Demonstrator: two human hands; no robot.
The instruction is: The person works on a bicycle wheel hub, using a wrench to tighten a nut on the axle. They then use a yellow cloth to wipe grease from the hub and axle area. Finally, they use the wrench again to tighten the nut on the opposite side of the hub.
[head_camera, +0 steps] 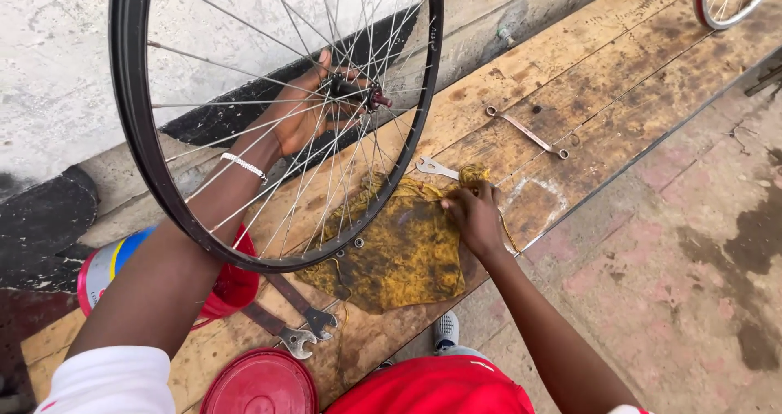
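The left hand (305,108) is in the upper middle of the frame, behind the spokes, and its fingers are closed around the hub (354,94) of a bicycle wheel (130,96), which it holds upright so that the black rim fills the upper left of the frame. On this wrist there is a thin white bracelet (244,166). The right hand (474,216) is lower, near the centre, with the fingers bent together and pressing on the upper edge of a dirty yellow cloth (399,255); whether it pinches something small there I cannot tell. The cloth lies flat on the wooden counter (586,96), partly under the bottom of the rim. A silver spanner (437,168) lies just above the right hand, touching the cloth, and a long thin wrench (528,132) lies well apart toward the upper right. Two more spanners (297,316) lie crossed at the lower left of the cloth. A red round lid (259,383) is at the bottom edge, and a red container (228,288) lies at the left behind the left arm.
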